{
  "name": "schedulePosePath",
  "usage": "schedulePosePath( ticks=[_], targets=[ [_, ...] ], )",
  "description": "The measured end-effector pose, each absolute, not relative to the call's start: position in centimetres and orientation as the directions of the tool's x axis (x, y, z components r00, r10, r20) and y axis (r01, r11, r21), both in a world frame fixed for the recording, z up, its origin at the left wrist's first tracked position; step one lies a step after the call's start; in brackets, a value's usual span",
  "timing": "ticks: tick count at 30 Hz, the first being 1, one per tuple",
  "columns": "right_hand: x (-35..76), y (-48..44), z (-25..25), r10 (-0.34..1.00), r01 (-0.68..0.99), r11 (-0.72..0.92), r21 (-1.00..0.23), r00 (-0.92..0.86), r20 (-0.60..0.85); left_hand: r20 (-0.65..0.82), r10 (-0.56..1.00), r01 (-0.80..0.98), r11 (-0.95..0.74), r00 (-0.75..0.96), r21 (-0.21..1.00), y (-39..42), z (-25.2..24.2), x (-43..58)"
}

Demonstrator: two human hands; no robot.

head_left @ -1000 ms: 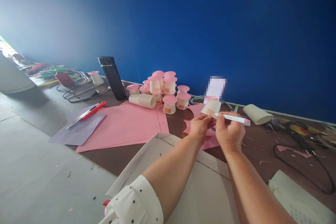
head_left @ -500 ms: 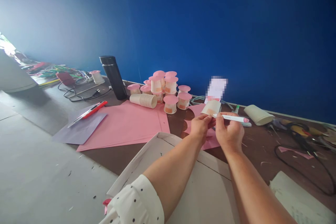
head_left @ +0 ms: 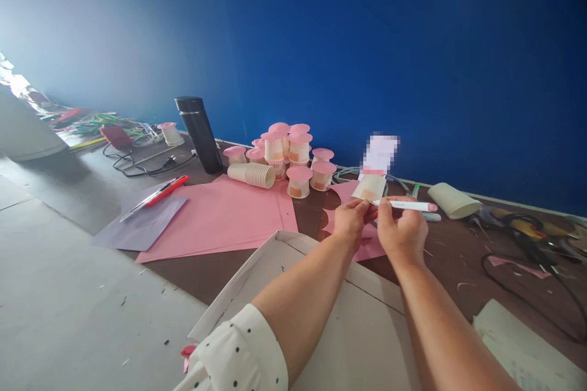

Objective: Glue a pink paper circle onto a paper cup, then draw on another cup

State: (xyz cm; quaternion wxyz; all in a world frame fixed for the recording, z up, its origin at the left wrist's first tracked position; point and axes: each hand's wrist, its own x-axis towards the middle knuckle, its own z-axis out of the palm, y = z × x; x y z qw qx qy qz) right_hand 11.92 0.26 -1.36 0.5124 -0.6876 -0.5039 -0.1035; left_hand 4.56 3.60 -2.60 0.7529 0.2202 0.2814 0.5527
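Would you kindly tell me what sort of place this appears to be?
Probably a craft workbench: pink paper sheets, stacked pink-capped cups, a red utility knife; the left hand holds a paper cup, the right hand a marker.

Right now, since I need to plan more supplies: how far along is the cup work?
Done, it seems: a cluster of pink-topped cups by the blue wall. In hand: the left hand holds a plain paper cup, and the right hand holds a pink-capped marker close to it. Left, probably: the stack of plain cups lying on its side and the pink paper sheets.
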Motion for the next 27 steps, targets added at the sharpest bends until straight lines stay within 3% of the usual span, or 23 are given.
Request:
schedulePosePath(
  ticks=[14,21,27],
  targets=[
    [12.0,0.3,-1.6,0.589,0.803,0.087,-0.590,0.436,0.680,-0.205,0.944,-0.728,0.330,0.259,0.601,3.6,-2.5,4.5],
    [12.1,0.1,-1.5,0.478,0.763,0.130,-0.634,0.512,0.714,-0.302,0.917,-0.756,0.389,0.261,0.527,3.5,-1.7,3.7],
    [12.0,0.3,-1.8,0.513,0.743,0.140,-0.655,0.511,0.690,-0.284,0.915,-0.785,0.394,0.287,0.478,3.5,-1.7,3.6]
  ],
)
